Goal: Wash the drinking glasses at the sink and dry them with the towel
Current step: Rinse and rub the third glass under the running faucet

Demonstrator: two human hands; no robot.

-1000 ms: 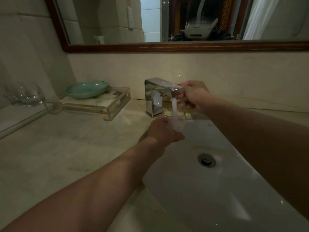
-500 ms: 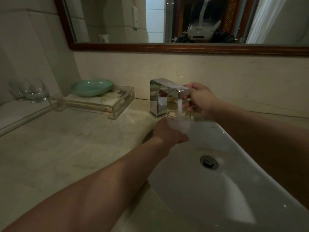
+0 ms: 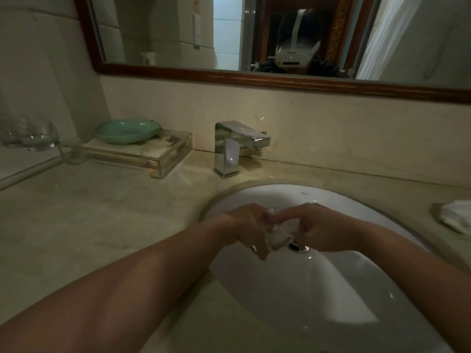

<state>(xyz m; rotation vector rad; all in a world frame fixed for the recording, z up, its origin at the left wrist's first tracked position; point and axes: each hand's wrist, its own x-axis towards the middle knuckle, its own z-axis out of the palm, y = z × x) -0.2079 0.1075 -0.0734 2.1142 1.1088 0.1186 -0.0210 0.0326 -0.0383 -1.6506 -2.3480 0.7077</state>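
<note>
Count: 2 hands, left hand (image 3: 251, 230) and right hand (image 3: 328, 229). 1 glass (image 3: 279, 234) between them. Probably 2 spare glasses (image 3: 28, 137) far left, blurred. 1 each: sink (image 3: 331, 289), faucet (image 3: 229, 149), towel (image 3: 455, 216), green dish (image 3: 127, 130), clear tray (image 3: 163, 159), mirror (image 3: 280, 34).

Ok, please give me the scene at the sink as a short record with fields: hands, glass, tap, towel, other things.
left hand: grips the clear drinking glass
right hand: fingers curled on the same glass
glass position: over the white oval sink basin, near the drain
chrome square tap: no water visible
white crumpled towel: on the counter, right of the basin, untouched
other: pale green dish on a clear plastic tray
</note>
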